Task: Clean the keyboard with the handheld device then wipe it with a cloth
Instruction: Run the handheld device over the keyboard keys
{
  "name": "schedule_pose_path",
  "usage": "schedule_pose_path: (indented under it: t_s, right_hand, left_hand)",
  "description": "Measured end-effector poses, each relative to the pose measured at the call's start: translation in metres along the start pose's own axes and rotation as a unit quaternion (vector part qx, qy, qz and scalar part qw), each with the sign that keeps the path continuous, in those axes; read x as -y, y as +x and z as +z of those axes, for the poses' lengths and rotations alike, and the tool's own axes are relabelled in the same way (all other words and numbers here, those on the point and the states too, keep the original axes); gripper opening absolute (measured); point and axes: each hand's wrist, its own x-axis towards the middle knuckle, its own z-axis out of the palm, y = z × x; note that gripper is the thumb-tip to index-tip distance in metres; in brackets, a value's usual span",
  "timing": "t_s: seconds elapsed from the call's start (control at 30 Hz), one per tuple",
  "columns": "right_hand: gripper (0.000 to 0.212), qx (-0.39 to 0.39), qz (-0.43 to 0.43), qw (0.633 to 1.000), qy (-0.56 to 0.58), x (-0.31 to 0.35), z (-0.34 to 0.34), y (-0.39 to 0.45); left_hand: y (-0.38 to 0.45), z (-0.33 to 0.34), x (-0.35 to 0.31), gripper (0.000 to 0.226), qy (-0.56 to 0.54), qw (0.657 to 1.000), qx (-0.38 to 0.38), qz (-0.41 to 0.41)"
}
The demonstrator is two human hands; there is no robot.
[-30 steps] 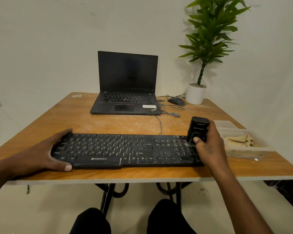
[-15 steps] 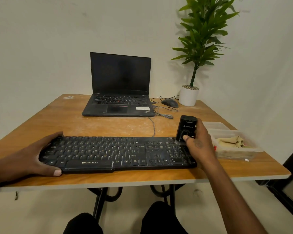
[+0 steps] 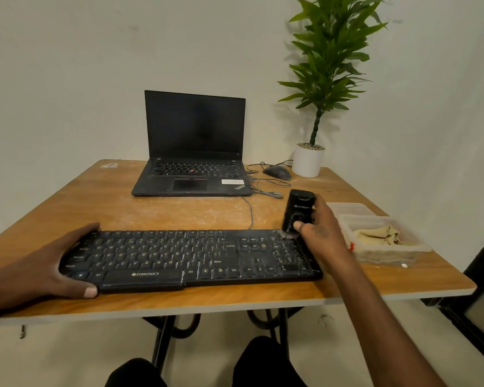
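"ZEBRONICS" marks the keyboard (image 3: 190, 258); "ThinkPad" marks the laptop (image 3: 192, 174).

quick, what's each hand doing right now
Left hand: fingers and thumb curled round the left end of the keyboard, holding it.
Right hand: grips the handheld device at the keyboard's right end.
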Motion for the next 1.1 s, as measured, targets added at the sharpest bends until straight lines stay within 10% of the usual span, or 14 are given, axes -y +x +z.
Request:
schedule_pose_path:
  t_s: [0.87, 1.1]
  right_hand:
    - [0.050, 0.071, -0.062, 0.994, -0.051, 0.014, 0.036, 0.005]
    - [0.051, -0.039, -0.014, 0.999, -0.021, -0.015, -0.003, 0.004]
  left_hand:
    - [-0.022, 0.004, -0.030, 0.128, 0.043, 0.999, 0.026, -0.012]
    - [-0.025, 0.006, -0.035, 0.131, 0.050, 0.998, 0.029, -0.013]
